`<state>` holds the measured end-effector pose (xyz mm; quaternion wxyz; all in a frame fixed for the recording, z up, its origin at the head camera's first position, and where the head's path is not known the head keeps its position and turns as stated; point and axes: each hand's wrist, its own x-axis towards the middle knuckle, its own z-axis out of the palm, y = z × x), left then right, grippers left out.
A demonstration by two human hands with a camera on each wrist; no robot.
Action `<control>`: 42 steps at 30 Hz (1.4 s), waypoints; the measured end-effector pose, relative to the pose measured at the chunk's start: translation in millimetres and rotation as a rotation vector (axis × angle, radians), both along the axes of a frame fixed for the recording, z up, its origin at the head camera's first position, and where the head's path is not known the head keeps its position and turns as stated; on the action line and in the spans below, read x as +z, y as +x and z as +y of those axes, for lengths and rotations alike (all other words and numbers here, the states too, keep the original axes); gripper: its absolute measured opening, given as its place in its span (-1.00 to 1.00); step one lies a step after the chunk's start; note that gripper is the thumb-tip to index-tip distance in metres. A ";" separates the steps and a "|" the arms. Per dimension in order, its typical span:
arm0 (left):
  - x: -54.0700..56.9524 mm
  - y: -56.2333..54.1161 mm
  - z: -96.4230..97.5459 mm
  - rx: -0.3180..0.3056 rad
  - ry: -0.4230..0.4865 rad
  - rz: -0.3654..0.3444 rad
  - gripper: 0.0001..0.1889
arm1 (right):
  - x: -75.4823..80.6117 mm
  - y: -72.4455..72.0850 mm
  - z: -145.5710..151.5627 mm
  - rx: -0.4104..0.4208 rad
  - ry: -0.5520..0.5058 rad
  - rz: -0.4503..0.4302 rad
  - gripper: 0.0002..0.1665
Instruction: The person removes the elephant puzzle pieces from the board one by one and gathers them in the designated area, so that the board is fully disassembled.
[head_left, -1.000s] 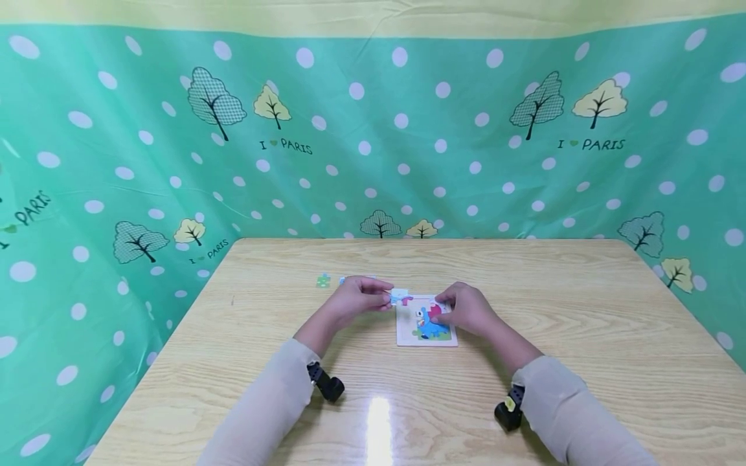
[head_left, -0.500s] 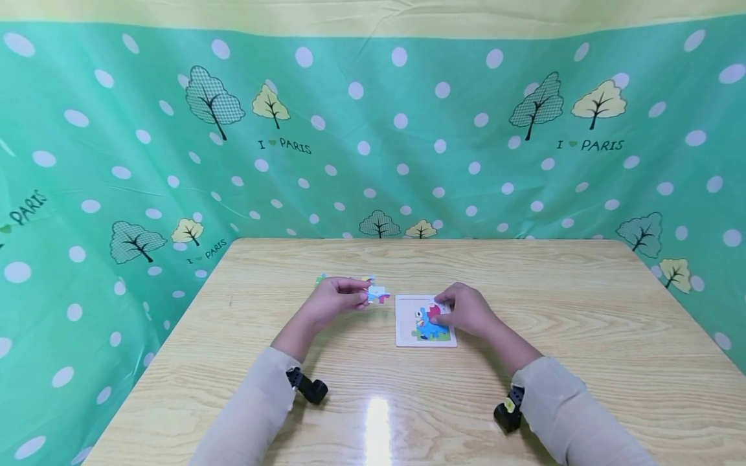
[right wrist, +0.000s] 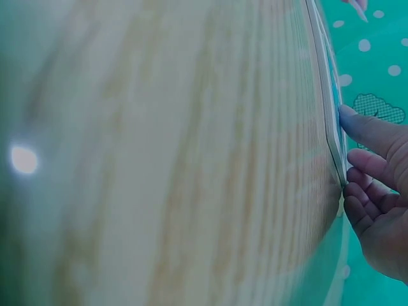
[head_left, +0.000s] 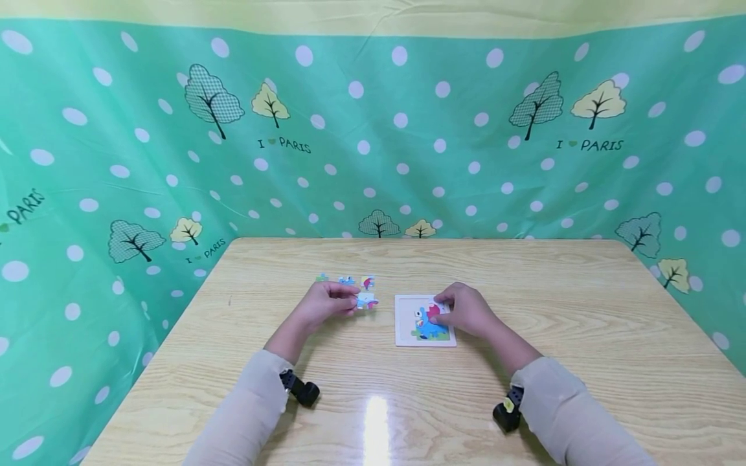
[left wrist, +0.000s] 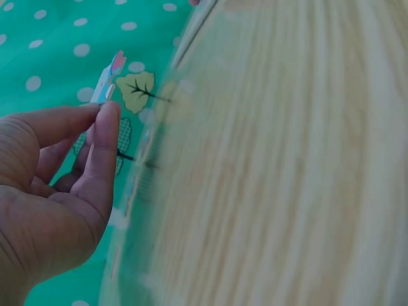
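In the head view my left hand (head_left: 322,305) pinches a white jigsaw puzzle piece (head_left: 367,301) with blue and pink print. The left wrist view shows that piece (left wrist: 104,84) standing out from between thumb and fingertips, raised off the table. My right hand (head_left: 471,312) grips the right side of a square puzzle board (head_left: 406,323), thumb on top of the picture and other fingers at the edge. Fitted pieces (head_left: 431,327) form a blue character with red and green parts; the board's left and upper part is bare. The right wrist view has the board (right wrist: 330,118) almost edge-on.
Behind my left hand lie several loose puzzle pieces: a green one (head_left: 322,277), a blue one (head_left: 346,280) and a yellow and red one (head_left: 368,282). The wooden table (head_left: 553,291) ends at a green dotted curtain (head_left: 443,129).
My left hand has carried its puzzle piece leftward, away from the board's upper left corner toward the loose pieces. The right hand and board stay in place.
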<state>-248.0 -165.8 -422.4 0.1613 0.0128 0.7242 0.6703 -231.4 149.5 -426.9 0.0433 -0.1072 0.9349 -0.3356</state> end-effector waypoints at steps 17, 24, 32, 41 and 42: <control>-16.4 -11.4 2.5 0.044 -0.174 0.017 -0.78 | -0.4 -0.8 0.8 -0.005 0.006 0.000 -0.51; -16.8 -13.3 8.2 0.079 -0.278 0.085 -0.83 | 0.9 0.1 -0.1 -0.001 0.010 -0.001 -0.51; -16.8 -11.3 7.5 0.077 -0.503 0.254 -0.84 | 2.8 0.2 6.3 0.072 0.023 -0.015 -0.48; -10.9 -6.7 5.6 0.056 -0.419 0.199 -0.79 | 1.7 1.7 14.7 0.100 -0.012 -0.047 -0.43; -10.1 -6.1 5.7 0.054 -0.409 0.192 -0.79 | 2.2 2.5 15.0 0.096 -0.017 -0.048 -0.40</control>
